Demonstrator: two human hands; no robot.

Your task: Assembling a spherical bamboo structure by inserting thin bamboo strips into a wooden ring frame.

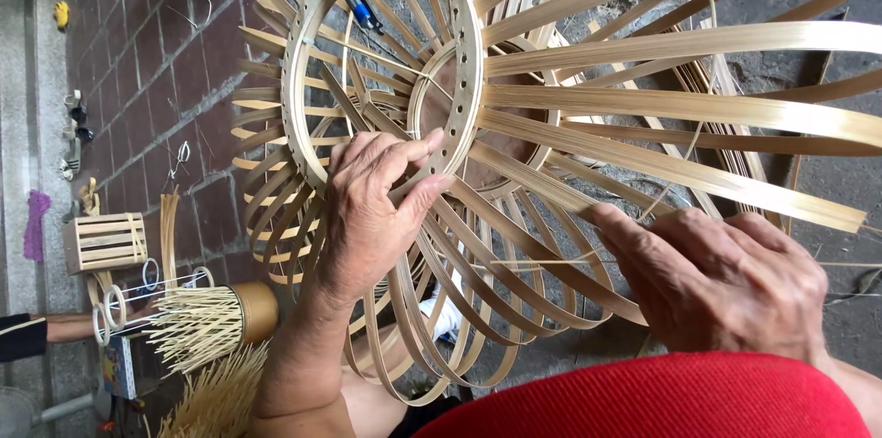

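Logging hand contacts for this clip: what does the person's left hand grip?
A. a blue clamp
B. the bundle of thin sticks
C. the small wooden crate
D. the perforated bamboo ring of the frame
D: the left hand wraps its fingers and thumb over the rim of the perforated bamboo ring, while the right hand pinches a bamboo strip lower right.
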